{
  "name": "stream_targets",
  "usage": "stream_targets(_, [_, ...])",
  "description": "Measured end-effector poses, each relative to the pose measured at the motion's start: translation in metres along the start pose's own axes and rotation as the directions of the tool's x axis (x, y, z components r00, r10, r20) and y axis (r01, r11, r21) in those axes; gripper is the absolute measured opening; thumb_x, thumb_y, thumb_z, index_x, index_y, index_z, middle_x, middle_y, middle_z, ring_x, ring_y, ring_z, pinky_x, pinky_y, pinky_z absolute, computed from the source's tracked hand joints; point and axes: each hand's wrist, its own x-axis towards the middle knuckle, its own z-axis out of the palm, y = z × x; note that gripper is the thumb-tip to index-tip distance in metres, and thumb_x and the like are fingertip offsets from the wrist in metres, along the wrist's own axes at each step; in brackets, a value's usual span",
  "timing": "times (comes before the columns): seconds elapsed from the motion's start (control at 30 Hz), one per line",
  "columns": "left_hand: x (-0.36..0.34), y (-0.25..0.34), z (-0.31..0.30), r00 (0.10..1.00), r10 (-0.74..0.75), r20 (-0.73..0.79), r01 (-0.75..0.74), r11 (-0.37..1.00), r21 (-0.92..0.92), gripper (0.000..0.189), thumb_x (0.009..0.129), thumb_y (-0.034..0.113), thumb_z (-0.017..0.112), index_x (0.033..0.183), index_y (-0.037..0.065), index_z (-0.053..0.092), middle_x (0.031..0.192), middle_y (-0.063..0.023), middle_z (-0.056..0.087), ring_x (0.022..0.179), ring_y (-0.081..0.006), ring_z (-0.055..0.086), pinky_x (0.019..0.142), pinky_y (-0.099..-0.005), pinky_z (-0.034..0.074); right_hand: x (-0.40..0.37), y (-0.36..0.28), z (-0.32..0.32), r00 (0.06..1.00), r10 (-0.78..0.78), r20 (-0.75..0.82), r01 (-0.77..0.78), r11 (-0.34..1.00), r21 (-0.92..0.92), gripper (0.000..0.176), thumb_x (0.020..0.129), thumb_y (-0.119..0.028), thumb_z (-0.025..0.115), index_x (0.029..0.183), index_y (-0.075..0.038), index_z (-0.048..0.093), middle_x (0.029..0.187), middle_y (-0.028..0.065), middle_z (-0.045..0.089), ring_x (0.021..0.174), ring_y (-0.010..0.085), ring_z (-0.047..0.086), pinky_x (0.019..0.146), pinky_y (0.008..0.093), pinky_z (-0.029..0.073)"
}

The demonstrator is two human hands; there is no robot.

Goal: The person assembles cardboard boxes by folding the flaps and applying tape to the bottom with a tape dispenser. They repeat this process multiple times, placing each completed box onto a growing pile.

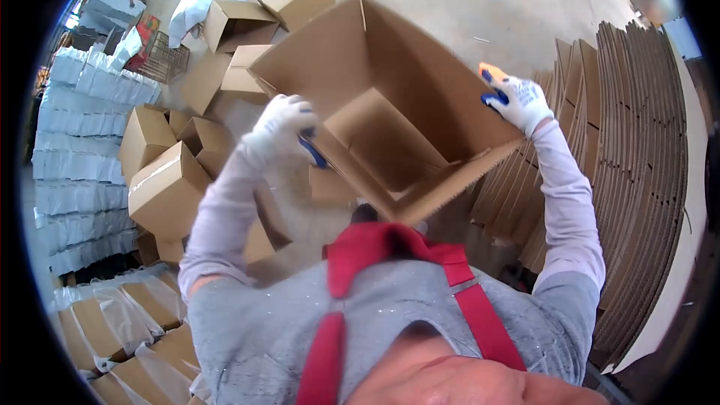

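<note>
A large cardboard box point(442, 90) is held tilted in front of my body, its open top facing me and the flaps at its far end showing inside. My left hand point(285, 131), in a white glove with blue on the fingers, is closed on the box's left edge and slightly blurred. On the opposite side, my right hand point(517, 97), gloved alike, grips the right edge. An orange patch shows at its fingertips; whether it is a finger or a small object I cannot make out.
Opened boxes point(169, 180) lie heaped on the floor at left and ahead. Flat cardboard sheets point(637, 157) stand stacked at right. White wrapped bundles point(82, 150) are piled at far left, with plastic-covered cartons point(127, 322) below. A wire crate point(161, 60) stands behind.
</note>
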Motion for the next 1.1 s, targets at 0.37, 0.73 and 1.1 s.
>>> stream_targets(0.37, [0.073,0.201,0.091,0.679,-0.082,0.729,0.509,0.769,-0.387,0.068,0.087,0.045,0.056,0.136,0.002,0.037,0.129,-0.0241,0.050,0.118,-0.0344,0.050,0.099,-0.0381,0.040,-0.049,-0.020,0.037,0.998,-0.063,-0.009,0.063,0.998,-0.004,0.035,0.087,-0.039,0.053,0.104,-0.010,0.064,0.098,0.0118,0.066,0.092,0.0271,0.063,0.081,0.0383,0.048])
stream_targets(0.73, [0.102,0.098,0.122,0.372,-0.330,0.868,0.392,0.903,0.175,0.056,0.068,0.050,0.071,0.105,0.008,0.068,0.098,-0.0141,0.068,0.089,-0.0310,0.064,0.077,-0.0432,0.050,-0.053,-0.013,0.059,0.978,-0.122,-0.167,0.132,0.990,0.050,0.031,0.085,-0.038,0.055,0.093,-0.010,0.065,0.095,0.0122,0.065,0.091,0.0263,0.063,0.079,0.0391,0.048])
stream_targets(1.1, [0.131,-0.009,0.054,0.558,-0.719,-0.415,0.821,0.549,0.155,0.046,0.076,0.039,0.066,0.109,0.008,0.059,0.106,-0.0132,0.059,0.102,-0.0307,0.056,0.089,-0.0410,0.045,-0.058,-0.020,0.058,0.981,0.010,-0.194,0.003,0.998,0.064,0.035,0.082,-0.034,0.061,0.106,-0.008,0.062,0.093,0.0126,0.065,0.081,0.0293,0.063,0.077,0.0417,0.047])
